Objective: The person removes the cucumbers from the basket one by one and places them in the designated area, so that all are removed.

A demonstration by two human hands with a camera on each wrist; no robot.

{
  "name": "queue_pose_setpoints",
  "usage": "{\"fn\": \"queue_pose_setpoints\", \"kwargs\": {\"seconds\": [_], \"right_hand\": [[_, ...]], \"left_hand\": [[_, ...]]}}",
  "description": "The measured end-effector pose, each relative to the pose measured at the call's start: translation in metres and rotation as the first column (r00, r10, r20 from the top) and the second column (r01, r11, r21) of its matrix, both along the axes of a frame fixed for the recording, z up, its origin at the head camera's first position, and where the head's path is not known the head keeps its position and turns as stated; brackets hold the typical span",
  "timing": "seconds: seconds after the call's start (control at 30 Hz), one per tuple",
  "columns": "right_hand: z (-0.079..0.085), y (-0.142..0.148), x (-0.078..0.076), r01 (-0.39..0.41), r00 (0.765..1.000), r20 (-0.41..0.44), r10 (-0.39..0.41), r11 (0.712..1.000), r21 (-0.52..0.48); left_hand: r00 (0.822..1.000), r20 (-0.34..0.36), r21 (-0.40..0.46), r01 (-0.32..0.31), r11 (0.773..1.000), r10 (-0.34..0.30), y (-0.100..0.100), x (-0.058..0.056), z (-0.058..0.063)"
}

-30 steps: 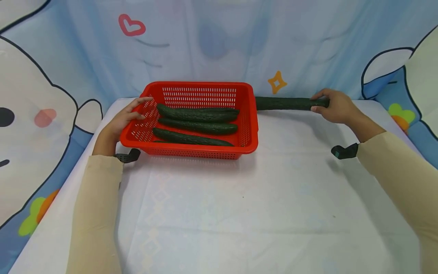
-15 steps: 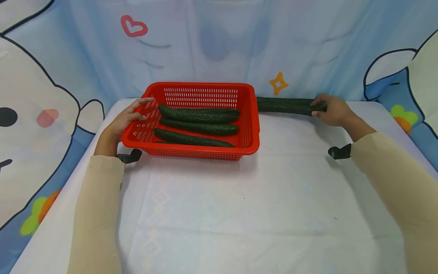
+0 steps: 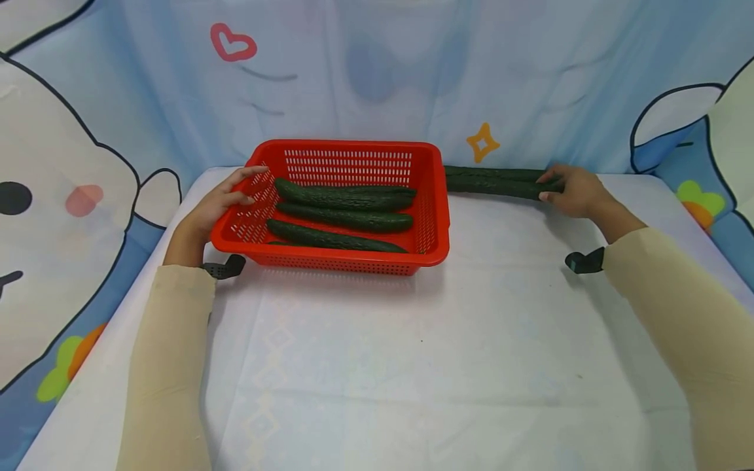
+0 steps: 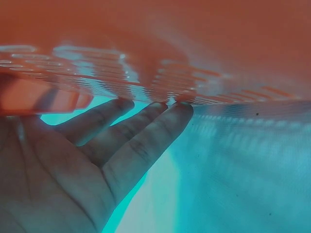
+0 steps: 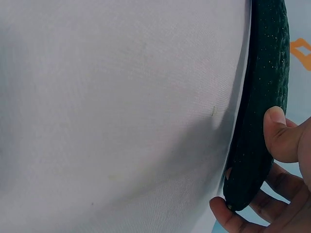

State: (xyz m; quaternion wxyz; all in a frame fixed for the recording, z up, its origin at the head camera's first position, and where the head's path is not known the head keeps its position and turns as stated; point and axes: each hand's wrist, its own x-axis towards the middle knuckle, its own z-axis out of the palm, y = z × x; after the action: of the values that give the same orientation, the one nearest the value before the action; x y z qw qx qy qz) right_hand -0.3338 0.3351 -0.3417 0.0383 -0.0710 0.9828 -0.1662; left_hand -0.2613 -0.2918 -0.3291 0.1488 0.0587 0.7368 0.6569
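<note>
On the white table stands a red plastic basket with slotted walls and several dark green cucumbers lying lengthwise inside. At its left end my left hand holds the rim; in the left wrist view, straight fingers touch the slotted wall from outside and below. To the right of the basket, two cucumbers lie side by side. My right hand grips the right end of the nearer cucumber, its thumb on the skin in the right wrist view. The basket hides their left ends.
A blue cartoon-printed curtain hangs directly behind the basket and cucumbers. The white tablecloth spreads in front of both hands. A black wrist camera sits at the right cuff, another at the left.
My right hand has moved slightly left and toward me with its cucumber, and the second cucumber now shows behind it. My left hand stays on the basket.
</note>
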Motion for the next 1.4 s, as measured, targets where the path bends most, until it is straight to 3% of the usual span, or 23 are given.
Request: {"fn": "queue_pose_setpoints", "kwargs": {"seconds": [0.33,0.7,1.17,1.4], "right_hand": [[-0.003,0.001,-0.003,-0.005,1.0,-0.011,0.005,1.0,0.004],[-0.008,0.001,-0.006,0.05,0.999,0.017,-0.051,0.998,0.026],[-0.001,-0.005,-0.002,0.084,0.996,-0.013,-0.083,0.991,0.103],[0.006,-0.009,0.004,0.041,0.999,-0.039,-0.038,0.995,0.094]], "left_hand": [[1.0,0.001,0.007,-0.002,1.0,0.002,0.001,0.0,0.0],[1.0,0.005,0.019,-0.005,1.0,0.005,0.0,-0.002,-0.001],[1.0,0.005,-0.004,-0.012,1.0,0.012,0.0,-0.001,-0.001],[1.0,0.001,-0.006,-0.011,1.0,0.011,0.0,0.0,0.0]]}}
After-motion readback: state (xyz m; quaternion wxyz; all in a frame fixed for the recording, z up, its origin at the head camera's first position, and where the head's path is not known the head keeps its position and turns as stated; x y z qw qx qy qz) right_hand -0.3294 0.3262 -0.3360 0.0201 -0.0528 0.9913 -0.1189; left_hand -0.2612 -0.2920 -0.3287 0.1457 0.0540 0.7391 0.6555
